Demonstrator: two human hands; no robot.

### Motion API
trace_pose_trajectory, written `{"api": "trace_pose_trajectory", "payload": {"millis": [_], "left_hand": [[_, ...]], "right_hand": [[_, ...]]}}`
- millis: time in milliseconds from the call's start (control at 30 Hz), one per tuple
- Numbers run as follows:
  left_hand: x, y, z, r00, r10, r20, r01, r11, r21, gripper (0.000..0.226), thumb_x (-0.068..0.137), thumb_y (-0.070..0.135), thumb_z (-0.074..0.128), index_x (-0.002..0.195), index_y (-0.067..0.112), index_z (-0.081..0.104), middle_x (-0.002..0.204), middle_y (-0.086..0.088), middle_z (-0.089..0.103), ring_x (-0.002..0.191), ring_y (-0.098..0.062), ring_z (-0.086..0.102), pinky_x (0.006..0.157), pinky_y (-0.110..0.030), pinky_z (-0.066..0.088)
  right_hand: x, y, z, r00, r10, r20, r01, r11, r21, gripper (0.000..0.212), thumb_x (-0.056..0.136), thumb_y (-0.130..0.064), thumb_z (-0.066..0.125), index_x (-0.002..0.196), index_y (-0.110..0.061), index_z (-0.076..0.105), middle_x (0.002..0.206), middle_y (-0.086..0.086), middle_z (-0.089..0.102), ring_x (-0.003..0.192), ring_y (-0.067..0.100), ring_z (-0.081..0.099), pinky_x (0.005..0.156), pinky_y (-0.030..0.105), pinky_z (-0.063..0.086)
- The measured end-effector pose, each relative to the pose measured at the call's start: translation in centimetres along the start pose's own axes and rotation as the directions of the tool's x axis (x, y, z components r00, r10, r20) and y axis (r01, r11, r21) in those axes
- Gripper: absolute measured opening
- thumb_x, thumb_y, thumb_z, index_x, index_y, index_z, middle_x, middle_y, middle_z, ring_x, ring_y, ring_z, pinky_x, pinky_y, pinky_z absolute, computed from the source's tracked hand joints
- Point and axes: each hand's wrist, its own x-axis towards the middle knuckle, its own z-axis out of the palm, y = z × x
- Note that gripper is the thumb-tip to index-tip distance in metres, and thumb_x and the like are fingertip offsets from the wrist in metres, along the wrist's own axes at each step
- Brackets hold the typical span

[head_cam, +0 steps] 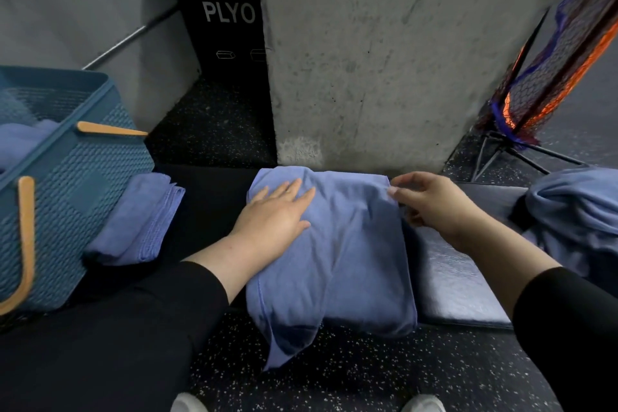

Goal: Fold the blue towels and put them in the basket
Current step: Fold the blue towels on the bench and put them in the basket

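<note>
Left hand (272, 214) flat, fingers straight, pressing towel (351, 244) at surface centre. Right hand (431, 202) fingers pinch its far right corner. Basket (83, 177) far left, folded towel (140, 221) beside it.

A low dark bench (207, 191) stands on the speckled floor (351, 375). On the bench sit a blue basket (77, 184), a folded towel (140, 221), a half-folded towel (351, 244) and a heap of towels (575, 211).

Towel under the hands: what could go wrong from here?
1. The towel overhangs the bench edge at the front, so it may slide to the floor.
2. The right hand only pinches a far corner; that grip could slip.
3. The left hand lies flat, so creases may stay.
</note>
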Motion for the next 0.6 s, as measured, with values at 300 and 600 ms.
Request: {"api": "trace_pose_trajectory", "payload": {"millis": [300, 600], "left_hand": [[-1.0, -1.0, -1.4, 0.922, -0.067, 0.381, 0.028, 0.994, 0.109, 0.093, 0.098, 0.069, 0.032, 0.160, 0.009, -0.004, 0.168, -0.006, -0.016, 0.156, -0.017, -0.005, 0.125, -0.050, 0.010], [0.8, -2.2, 0.3, 0.991, -0.133, 0.030, 0.133, 0.991, 0.008, 0.073, 0.104, 0.056, 0.033, 0.161, 0.022, 0.001, 0.169, -0.004, -0.010, 0.155, -0.018, -0.012, 0.122, -0.059, -0.005]], "right_hand": [[1.1, 1.6, 0.7, 0.995, -0.061, -0.084, 0.032, 0.950, -0.310, 0.011, 0.091, -0.010, 0.065, 0.097, -0.016, 0.072, 0.078, 0.005, 0.067, 0.058, 0.014, 0.053, 0.048, 0.022, 0.045], [1.2, 2.4, 0.7, 0.983, -0.151, -0.106, 0.063, 0.816, -0.575, 0.058, 0.083, -0.031, 0.076, 0.136, -0.022, 0.055, 0.124, 0.005, 0.053, 0.110, 0.022, 0.055, 0.095, 0.033, 0.043]]}}
